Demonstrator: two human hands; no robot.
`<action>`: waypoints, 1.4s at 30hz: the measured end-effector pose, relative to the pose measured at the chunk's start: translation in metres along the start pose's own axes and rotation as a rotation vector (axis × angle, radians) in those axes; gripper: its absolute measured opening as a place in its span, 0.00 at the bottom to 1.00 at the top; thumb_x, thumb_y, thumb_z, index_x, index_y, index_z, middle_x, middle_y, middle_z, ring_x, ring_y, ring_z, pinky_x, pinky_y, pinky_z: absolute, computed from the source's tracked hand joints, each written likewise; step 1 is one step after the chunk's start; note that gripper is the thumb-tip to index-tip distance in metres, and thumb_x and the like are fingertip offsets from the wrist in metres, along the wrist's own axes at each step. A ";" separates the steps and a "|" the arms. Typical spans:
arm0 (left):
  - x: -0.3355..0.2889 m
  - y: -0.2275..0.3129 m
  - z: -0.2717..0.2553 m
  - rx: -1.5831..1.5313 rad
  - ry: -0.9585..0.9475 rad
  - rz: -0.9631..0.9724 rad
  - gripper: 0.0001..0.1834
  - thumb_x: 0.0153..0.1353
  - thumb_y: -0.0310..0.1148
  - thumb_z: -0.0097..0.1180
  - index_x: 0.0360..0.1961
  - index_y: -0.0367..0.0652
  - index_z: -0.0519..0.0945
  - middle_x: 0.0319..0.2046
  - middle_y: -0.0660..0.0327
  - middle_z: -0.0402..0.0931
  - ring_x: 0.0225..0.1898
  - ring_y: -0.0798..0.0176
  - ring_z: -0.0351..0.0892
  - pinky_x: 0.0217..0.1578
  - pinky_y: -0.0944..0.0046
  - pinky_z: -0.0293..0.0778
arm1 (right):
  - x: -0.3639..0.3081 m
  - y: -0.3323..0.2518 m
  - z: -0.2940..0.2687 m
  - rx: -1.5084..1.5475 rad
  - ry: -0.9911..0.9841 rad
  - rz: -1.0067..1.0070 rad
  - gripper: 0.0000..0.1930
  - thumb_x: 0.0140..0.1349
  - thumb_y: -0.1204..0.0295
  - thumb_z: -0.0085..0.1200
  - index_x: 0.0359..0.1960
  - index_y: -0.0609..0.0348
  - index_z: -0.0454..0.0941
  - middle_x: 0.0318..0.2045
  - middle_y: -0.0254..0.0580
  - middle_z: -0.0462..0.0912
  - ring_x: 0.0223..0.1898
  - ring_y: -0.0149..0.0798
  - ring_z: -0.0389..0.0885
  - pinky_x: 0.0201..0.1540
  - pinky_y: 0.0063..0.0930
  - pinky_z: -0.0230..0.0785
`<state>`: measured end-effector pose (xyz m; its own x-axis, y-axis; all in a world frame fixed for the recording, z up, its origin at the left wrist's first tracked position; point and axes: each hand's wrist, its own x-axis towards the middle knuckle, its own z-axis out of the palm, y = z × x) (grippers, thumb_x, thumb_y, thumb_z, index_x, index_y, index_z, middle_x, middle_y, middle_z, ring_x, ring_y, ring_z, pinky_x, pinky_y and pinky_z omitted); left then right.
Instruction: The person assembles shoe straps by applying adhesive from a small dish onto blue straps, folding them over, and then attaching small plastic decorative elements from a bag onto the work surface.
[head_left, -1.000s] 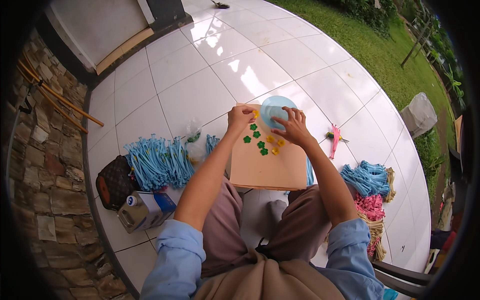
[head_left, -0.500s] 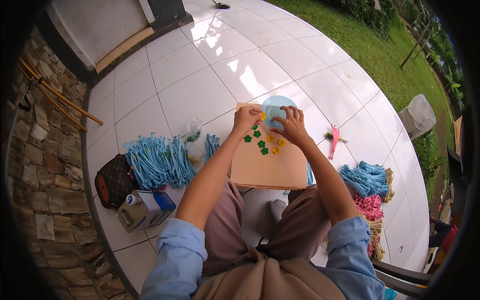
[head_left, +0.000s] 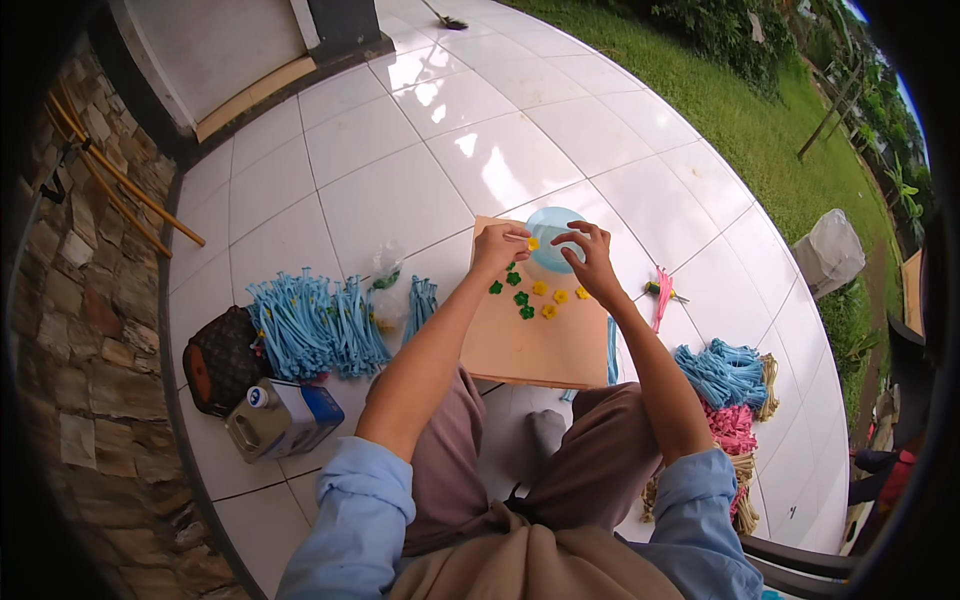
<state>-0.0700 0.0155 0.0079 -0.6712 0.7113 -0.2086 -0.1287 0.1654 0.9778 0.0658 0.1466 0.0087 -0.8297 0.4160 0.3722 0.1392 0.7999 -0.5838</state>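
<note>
My left hand pinches a small yellow flower between thumb and fingertips, at the left rim of a light blue round dish. Over the dish's right side, my right hand is curved with thumb and fingers apart, and nothing shows between them. Both hands are above the far part of a brown cardboard sheet. Several green flowers and several yellow flowers lie loose on the cardboard, just nearer than the hands. What the dish holds is too indistinct to tell.
Bundled light blue stems, a clear plastic bag, a brown bag and a metal can stand left. To the right lie a pink strip bundle, blue bundles and pink bundles on white tiles.
My right hand has shifted slightly, its fingers still apart, and another yellow flower shows beside its wrist. My left hand keeps hold of the yellow flower. The whole view has tilted a little.
</note>
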 end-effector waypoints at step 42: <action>-0.009 0.007 0.016 -0.148 0.098 -0.010 0.13 0.49 0.17 0.51 0.38 0.26 0.75 0.34 0.51 0.76 0.33 0.62 0.79 0.37 0.72 0.79 | 0.001 -0.004 -0.003 -0.114 0.182 0.003 0.14 0.46 0.75 0.56 0.37 0.45 0.79 0.48 0.39 0.67 0.53 0.48 0.59 0.53 0.45 0.53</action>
<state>-0.0535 0.0213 0.0162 -0.7366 0.6386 -0.2227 -0.2369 0.0648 0.9694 0.0665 0.1454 0.0132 -0.7191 0.4816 0.5009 0.2102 0.8379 -0.5037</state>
